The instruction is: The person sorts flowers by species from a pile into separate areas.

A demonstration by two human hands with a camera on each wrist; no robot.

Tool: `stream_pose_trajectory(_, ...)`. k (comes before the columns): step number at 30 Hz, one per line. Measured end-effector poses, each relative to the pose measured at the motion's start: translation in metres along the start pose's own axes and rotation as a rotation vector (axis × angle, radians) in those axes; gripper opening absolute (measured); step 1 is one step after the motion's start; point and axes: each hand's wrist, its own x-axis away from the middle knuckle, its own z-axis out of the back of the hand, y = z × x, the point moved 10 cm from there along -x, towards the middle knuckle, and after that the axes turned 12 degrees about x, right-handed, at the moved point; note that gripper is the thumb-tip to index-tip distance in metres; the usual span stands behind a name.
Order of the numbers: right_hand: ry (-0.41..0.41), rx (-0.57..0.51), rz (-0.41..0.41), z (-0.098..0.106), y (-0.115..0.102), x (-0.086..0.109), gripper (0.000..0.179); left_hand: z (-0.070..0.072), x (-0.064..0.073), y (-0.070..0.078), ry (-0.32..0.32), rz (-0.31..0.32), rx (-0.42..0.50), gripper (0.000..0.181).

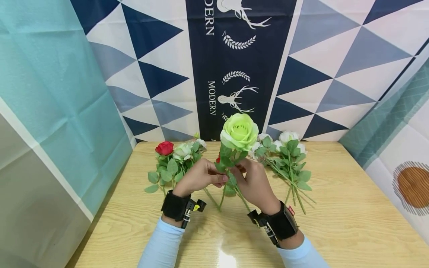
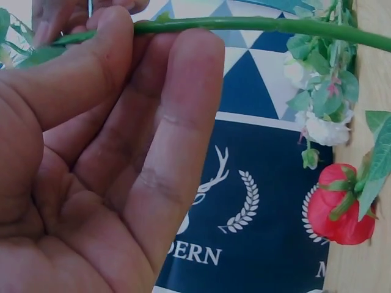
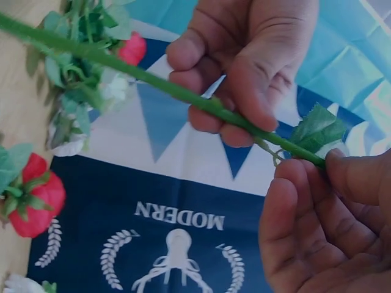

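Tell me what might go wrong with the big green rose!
The green rose could tip or slip: its large bloom sits above the hands, and the left hand and right hand pinch just a thin stem.

A leaf might get bent or pulled off, since it sits right by the pinching fingers.

A wooden table (image 1: 355,201) catches glare (image 1: 226,258) before a triangle-print cloth (image 1: 154,82), teal fabric (image 1: 43,74) at left.
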Motion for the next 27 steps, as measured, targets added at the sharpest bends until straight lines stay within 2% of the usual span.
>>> stream_pose_trajectory(4, 0.018, -0.017, 0.084, 0.008, -0.015, 0.002, 0.041, 0.002, 0.003, 0.005, -0.013, -0.015, -0.037, 0.014)
stream_pose_trajectory(7, 0.020, -0.049, 0.121, 0.010, -0.023, 0.002, 0.051, 0.005, 0.005, 0.005, -0.005, -0.015, -0.058, 0.024)
stream_pose_trajectory(12, 0.016, -0.075, 0.125, 0.010, -0.026, 0.003, 0.042, 0.008, 0.006, 0.006, 0.013, -0.012, -0.094, 0.026)
stream_pose_trajectory(15, 0.028, -0.041, 0.119, 0.011, -0.025, 0.005, 0.037, 0.007, 0.005, 0.007, 0.013, -0.024, -0.107, 0.025)
stream_pose_trajectory(17, 0.038, -0.022, 0.119, 0.013, -0.025, 0.006, 0.040, 0.005, 0.006, 0.010, 0.013, -0.022, -0.108, 0.024)
stream_pose_trajectory(20, 0.063, 0.019, 0.136, 0.016, -0.026, 0.006, 0.039, 0.000, 0.006, 0.011, -0.004, -0.026, -0.072, 0.027)
stream_pose_trajectory(23, 0.091, 0.056, 0.150, 0.021, -0.028, 0.005, 0.036, -0.008, 0.005, 0.014, -0.029, -0.046, -0.024, 0.022)
stream_pose_trajectory(27, 0.099, 0.071, 0.112, 0.027, -0.022, 0.003, 0.030, -0.015, 0.003, 0.016, -0.062, -0.094, -0.006, 0.012)
